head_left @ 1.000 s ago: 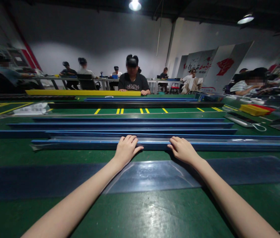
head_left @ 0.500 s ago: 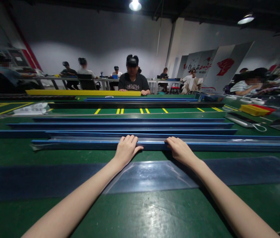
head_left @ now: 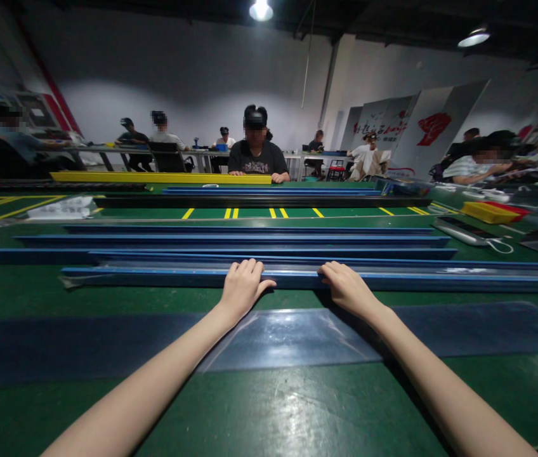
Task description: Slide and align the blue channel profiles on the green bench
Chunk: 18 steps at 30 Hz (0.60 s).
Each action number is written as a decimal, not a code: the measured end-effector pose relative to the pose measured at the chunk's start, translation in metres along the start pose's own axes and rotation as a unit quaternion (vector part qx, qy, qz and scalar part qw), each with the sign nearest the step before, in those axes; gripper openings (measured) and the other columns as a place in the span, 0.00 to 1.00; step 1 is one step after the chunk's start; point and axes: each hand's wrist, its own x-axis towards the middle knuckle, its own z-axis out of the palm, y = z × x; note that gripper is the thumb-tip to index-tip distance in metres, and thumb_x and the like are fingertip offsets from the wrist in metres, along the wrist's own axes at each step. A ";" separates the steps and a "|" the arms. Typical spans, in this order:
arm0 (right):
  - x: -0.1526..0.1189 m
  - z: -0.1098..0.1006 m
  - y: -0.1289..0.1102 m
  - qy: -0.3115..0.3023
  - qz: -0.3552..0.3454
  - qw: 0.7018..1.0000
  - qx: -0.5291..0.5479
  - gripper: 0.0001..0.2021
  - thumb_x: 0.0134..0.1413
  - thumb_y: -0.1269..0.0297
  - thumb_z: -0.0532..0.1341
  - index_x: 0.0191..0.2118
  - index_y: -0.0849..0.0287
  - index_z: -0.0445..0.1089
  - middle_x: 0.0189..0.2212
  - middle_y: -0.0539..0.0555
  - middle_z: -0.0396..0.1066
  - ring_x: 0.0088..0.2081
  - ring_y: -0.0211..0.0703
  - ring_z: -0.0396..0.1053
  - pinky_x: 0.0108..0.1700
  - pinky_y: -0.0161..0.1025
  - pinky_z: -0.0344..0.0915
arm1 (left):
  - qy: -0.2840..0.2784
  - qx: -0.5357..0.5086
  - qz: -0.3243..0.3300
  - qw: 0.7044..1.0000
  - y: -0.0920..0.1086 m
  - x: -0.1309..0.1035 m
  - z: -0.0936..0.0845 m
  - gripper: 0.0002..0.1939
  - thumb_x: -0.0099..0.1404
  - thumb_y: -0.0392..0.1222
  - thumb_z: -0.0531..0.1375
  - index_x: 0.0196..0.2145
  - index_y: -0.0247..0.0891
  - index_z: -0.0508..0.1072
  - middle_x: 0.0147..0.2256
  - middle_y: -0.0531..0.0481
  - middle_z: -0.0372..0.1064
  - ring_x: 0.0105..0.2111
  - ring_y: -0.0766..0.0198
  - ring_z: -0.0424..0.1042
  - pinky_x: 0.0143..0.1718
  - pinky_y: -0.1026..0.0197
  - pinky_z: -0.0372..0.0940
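Observation:
A long blue channel [head_left: 297, 279] lies crosswise on the green table [head_left: 269, 406]. My left hand [head_left: 244, 284] grips its near wall, fingers over the top edge and thumb along the front. To the right, my right hand [head_left: 344, 284] is closed on the same wall, with fingers curled over the edge. A gap of bare channel separates the two hands. Under my forearms a clear flat plastic sheet [head_left: 292, 339] is spread on the table. Just beyond the channel, several more blue strips [head_left: 231, 241] lie roughly parallel to it.
Farther back are a black strip [head_left: 259, 202] and a yellow strip [head_left: 159, 178], behind which a person sits with hands at the table edge. At the right lie a phone-like device [head_left: 466, 231] and a yellow tray [head_left: 488, 212]. Other people sit at tables behind.

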 end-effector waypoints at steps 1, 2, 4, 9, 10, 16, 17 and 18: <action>0.000 0.000 0.000 0.000 0.000 1.000 0.001 0.08 0.51 0.76 0.48 0.33 0.60 0.62 0.30 0.55 0.64 0.33 0.42 0.59 0.34 0.35 0.53 | 0.000 0.000 -0.002 1.000 0.000 0.000 0.000 0.18 0.59 0.55 0.52 0.30 0.36 0.65 0.29 0.48 0.65 0.32 0.60 0.63 0.32 0.60 0.51; 0.000 0.000 0.000 0.000 0.000 1.000 0.002 0.08 0.51 0.76 0.48 0.33 0.60 0.62 0.30 0.55 0.64 0.34 0.42 0.59 0.34 0.35 0.53 | -0.001 0.001 -0.002 1.000 0.000 0.000 0.000 0.18 0.59 0.55 0.52 0.30 0.36 0.65 0.29 0.48 0.65 0.32 0.60 0.63 0.32 0.60 0.51; 0.000 -0.001 0.000 -0.001 0.000 1.000 0.005 0.08 0.51 0.76 0.48 0.33 0.60 0.62 0.30 0.55 0.64 0.34 0.42 0.60 0.34 0.35 0.53 | -0.001 0.001 -0.001 1.000 0.000 0.000 0.000 0.18 0.59 0.55 0.51 0.30 0.36 0.65 0.29 0.48 0.65 0.32 0.60 0.63 0.32 0.60 0.51; 0.000 -0.002 -0.001 -0.005 -0.001 1.000 0.003 0.08 0.51 0.76 0.48 0.33 0.60 0.61 0.30 0.55 0.64 0.33 0.41 0.59 0.34 0.35 0.53 | -0.003 0.001 0.009 1.000 -0.001 0.000 -0.001 0.18 0.60 0.55 0.50 0.30 0.36 0.65 0.30 0.48 0.66 0.32 0.60 0.63 0.33 0.60 0.51; 0.000 -0.002 -0.001 -0.006 -0.001 1.000 0.001 0.08 0.51 0.75 0.48 0.33 0.60 0.61 0.29 0.55 0.64 0.33 0.41 0.59 0.34 0.35 0.53 | -0.004 0.000 0.013 1.000 -0.001 0.000 -0.001 0.18 0.60 0.55 0.50 0.30 0.36 0.65 0.30 0.48 0.66 0.32 0.60 0.63 0.33 0.60 0.51; -0.002 -0.002 -0.003 -0.013 0.004 1.000 0.002 0.08 0.51 0.76 0.48 0.34 0.60 0.61 0.30 0.55 0.63 0.34 0.42 0.59 0.33 0.34 0.53 | -0.015 -0.026 0.047 0.998 -0.002 0.001 0.000 0.15 0.63 0.52 0.49 0.34 0.37 0.65 0.32 0.49 0.67 0.33 0.61 0.63 0.33 0.60 0.51; -0.002 -0.003 -0.003 -0.014 0.004 1.000 0.003 0.08 0.51 0.76 0.48 0.34 0.60 0.61 0.30 0.55 0.63 0.33 0.42 0.59 0.33 0.34 0.53 | -0.018 -0.030 0.053 0.998 -0.002 0.001 0.000 0.15 0.63 0.51 0.48 0.35 0.37 0.65 0.32 0.49 0.67 0.34 0.61 0.63 0.33 0.60 0.51; -0.002 -0.003 -0.004 -0.016 0.005 1.000 0.004 0.08 0.51 0.76 0.48 0.34 0.60 0.61 0.30 0.55 0.63 0.33 0.42 0.59 0.33 0.34 0.53 | -0.020 -0.033 0.059 0.997 -0.002 0.001 0.000 0.15 0.63 0.51 0.48 0.35 0.37 0.65 0.32 0.50 0.67 0.34 0.62 0.63 0.33 0.60 0.51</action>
